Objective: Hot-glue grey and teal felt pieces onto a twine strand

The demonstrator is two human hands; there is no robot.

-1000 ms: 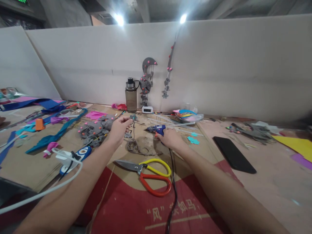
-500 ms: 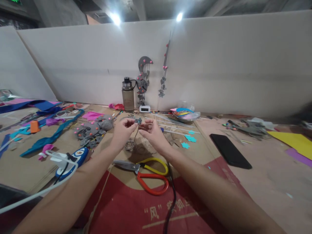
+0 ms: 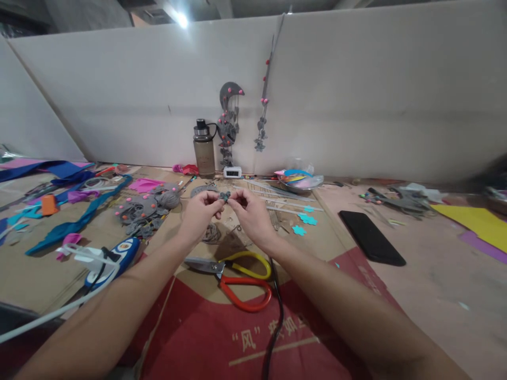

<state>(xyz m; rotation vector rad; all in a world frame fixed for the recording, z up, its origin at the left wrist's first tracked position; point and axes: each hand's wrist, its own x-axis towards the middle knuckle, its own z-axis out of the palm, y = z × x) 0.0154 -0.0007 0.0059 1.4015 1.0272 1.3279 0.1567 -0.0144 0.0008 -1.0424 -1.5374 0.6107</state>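
Head view: hands [image 3: 201, 215] pinch small piece [image 3: 225, 197] over cardboard [image 3: 190, 327], pale partition [image 3: 336, 95] behind

small grey-teal piece [image 3: 224, 197], uneven-edged, held between left grip [image 3: 201, 210] and right grip [image 3: 251, 212], details blurred

From here I see one lamp [image 3: 182, 20] glaring near the top, haloed in haze, while the board [image 3: 336, 95] looks dull grey. Soft shadow darkens the cardboard [image 3: 233, 248] beneath the hands [image 3: 202, 214]. My view is slightly soft throughout, smeared at the far right, and the forearms [image 3: 356, 311] stretch toward the bottom corners.
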